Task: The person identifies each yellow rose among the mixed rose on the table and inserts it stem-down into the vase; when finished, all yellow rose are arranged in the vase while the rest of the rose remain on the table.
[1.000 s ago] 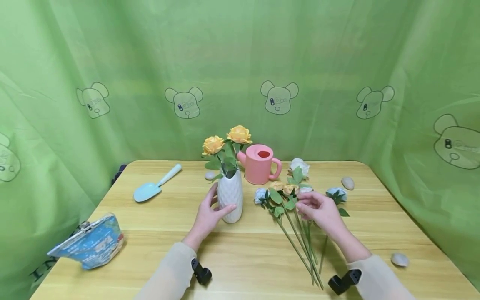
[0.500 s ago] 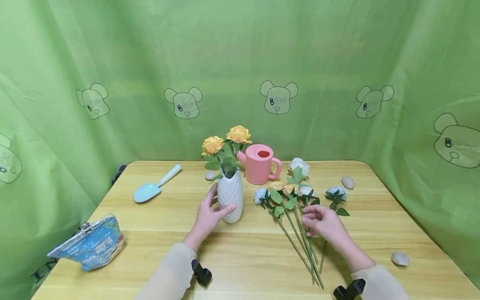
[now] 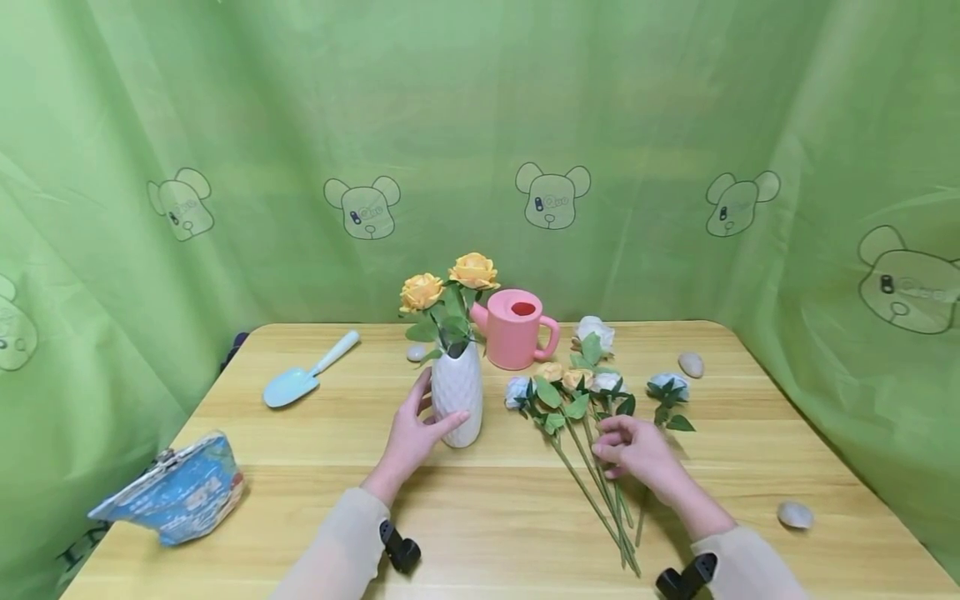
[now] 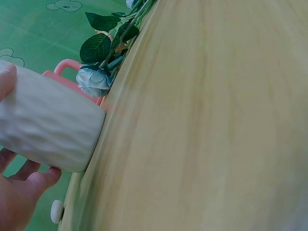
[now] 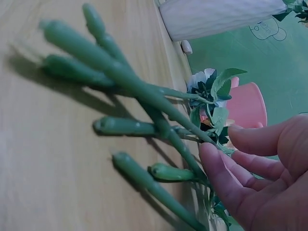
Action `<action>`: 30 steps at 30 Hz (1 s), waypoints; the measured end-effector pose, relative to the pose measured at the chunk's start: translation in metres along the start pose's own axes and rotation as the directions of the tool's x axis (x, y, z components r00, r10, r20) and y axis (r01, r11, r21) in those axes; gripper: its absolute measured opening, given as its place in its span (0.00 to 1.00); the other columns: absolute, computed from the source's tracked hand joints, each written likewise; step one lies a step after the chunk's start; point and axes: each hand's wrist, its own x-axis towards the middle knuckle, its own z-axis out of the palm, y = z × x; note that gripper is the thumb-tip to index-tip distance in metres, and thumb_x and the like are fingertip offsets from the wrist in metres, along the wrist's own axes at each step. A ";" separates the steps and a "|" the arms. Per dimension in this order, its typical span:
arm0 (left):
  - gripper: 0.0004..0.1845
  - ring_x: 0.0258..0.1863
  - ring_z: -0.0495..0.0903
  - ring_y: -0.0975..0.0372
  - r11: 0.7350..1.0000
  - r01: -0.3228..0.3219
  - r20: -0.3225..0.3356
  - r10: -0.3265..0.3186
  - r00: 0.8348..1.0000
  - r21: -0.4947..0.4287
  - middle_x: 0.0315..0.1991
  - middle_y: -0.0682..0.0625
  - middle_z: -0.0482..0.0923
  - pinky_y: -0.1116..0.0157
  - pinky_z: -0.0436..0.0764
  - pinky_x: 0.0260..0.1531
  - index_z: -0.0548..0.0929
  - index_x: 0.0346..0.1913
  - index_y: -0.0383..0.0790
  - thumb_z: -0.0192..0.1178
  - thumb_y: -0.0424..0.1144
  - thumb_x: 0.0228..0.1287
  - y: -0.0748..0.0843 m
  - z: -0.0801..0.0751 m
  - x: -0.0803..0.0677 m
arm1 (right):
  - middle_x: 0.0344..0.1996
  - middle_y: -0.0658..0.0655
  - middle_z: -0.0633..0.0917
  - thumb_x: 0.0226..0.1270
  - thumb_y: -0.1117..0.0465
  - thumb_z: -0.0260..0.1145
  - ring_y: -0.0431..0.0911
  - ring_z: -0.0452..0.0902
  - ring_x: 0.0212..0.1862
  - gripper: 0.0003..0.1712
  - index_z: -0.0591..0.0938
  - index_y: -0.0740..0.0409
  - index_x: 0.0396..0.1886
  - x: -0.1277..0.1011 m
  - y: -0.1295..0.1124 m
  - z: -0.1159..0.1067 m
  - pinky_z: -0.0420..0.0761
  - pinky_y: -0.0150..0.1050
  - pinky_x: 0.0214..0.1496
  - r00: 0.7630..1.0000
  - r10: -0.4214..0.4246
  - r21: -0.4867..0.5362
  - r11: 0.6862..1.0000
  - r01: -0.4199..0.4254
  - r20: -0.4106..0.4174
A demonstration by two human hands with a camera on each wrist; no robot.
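My left hand (image 3: 414,432) grips the white textured vase (image 3: 457,396) from its left side, thumb across the front. Two yellow roses (image 3: 473,271) with green leaves stand in the vase. In the left wrist view, fingers (image 4: 33,180) lie against the vase's side. My right hand (image 3: 637,454) is over the green stems (image 3: 588,479) of several artificial flowers lying on the table. In the right wrist view its fingertips are right at the stems (image 5: 144,96), with a gap between thumb and fingers. The blue, peach and white flower heads (image 3: 577,380) point away from me.
A pink watering can (image 3: 513,329) stands behind the vase. A light blue trowel (image 3: 311,371) and a blue crumpled bag (image 3: 183,492) lie at left. A separate blue flower (image 3: 667,385) and stones (image 3: 795,514) are at right. Green curtain (image 3: 465,125) surrounds the wooden table (image 3: 322,454).
My right hand has drawn back from the flower heads down toward the stems. The left hand stays on the vase, and the whole head view has shifted slightly.
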 end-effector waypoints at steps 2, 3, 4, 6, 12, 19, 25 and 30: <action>0.48 0.59 0.65 0.46 1.000 0.001 0.004 -0.001 1.000 0.007 0.67 0.39 0.58 0.52 0.69 0.58 0.51 0.72 0.38 0.69 0.38 0.53 0.008 0.000 -0.003 | 0.38 0.67 0.79 0.56 0.74 0.64 0.51 0.79 0.33 0.26 0.69 0.75 0.55 0.000 0.000 0.001 0.84 0.43 0.32 1.000 0.006 -0.002 1.000 -0.005 0.005; 0.48 0.59 0.65 0.46 1.000 0.003 0.007 -0.003 1.000 0.008 0.68 0.39 0.57 0.52 0.69 0.58 0.51 0.72 0.37 0.69 0.37 0.53 0.011 0.000 -0.004 | 0.38 0.67 0.79 0.56 0.74 0.64 0.51 0.79 0.32 0.26 0.69 0.75 0.55 0.000 0.000 0.001 0.84 0.43 0.31 1.000 0.010 0.000 1.000 -0.010 0.007; 0.48 0.59 0.65 0.46 1.000 0.007 0.008 -0.007 1.000 0.008 0.68 0.40 0.57 0.53 0.69 0.58 0.51 0.72 0.38 0.69 0.37 0.53 0.012 0.000 -0.004 | 0.38 0.67 0.79 0.56 0.75 0.64 0.51 0.79 0.32 0.26 0.69 0.75 0.55 0.001 0.000 0.002 0.84 0.43 0.31 1.000 0.015 0.002 1.000 -0.015 0.009; 0.48 0.59 0.65 0.46 1.000 0.004 0.008 -0.004 1.000 0.005 0.68 0.39 0.57 0.53 0.69 0.58 0.51 0.72 0.37 0.69 0.37 0.53 0.012 0.000 -0.005 | 0.39 0.68 0.79 0.55 0.76 0.63 0.51 0.79 0.32 0.26 0.69 0.76 0.56 0.001 0.001 0.002 0.84 0.43 0.30 1.000 0.018 0.003 1.000 -0.018 0.015; 0.49 0.59 0.65 0.48 1.000 0.000 -0.008 -0.001 1.000 -0.015 0.68 0.42 0.58 0.53 0.69 0.58 0.52 0.73 0.44 0.71 0.41 0.51 -0.014 0.000 0.005 | 0.38 0.68 0.79 0.55 0.77 0.63 0.51 0.79 0.31 0.27 0.68 0.77 0.56 0.004 0.002 0.004 0.84 0.43 0.30 0.999 0.040 0.021 0.999 -0.040 0.016; 0.51 0.57 0.68 0.52 1.000 -0.012 -0.029 0.012 1.000 0.004 0.65 0.47 0.62 0.58 0.72 0.56 0.54 0.72 0.49 0.72 0.49 0.48 -0.024 0.001 0.009 | 0.37 0.67 0.79 0.55 0.77 0.63 0.51 0.79 0.31 0.28 0.67 0.77 0.57 0.004 -0.002 0.002 0.84 0.43 0.30 0.998 0.061 0.056 0.996 -0.062 0.014; 0.51 0.57 0.68 0.51 1.000 -0.014 -0.029 0.014 0.999 0.004 0.64 0.47 0.64 0.57 0.72 0.56 0.54 0.72 0.47 0.72 0.50 0.47 -0.023 0.001 0.008 | 0.40 0.67 0.77 0.55 0.76 0.63 0.50 0.78 0.31 0.28 0.68 0.75 0.58 0.001 -0.011 -0.004 0.84 0.42 0.32 0.999 0.044 0.065 0.997 -0.043 -0.013; 0.52 0.57 0.68 0.51 1.000 -0.016 -0.027 0.016 1.000 0.004 0.65 0.47 0.62 0.57 0.72 0.56 0.53 0.72 0.45 0.72 0.50 0.47 -0.024 0.001 0.008 | 0.42 0.70 0.77 0.56 0.76 0.63 0.50 0.78 0.32 0.28 0.69 0.74 0.58 0.000 -0.021 -0.009 0.84 0.43 0.34 0.999 0.006 0.062 0.998 -0.004 -0.034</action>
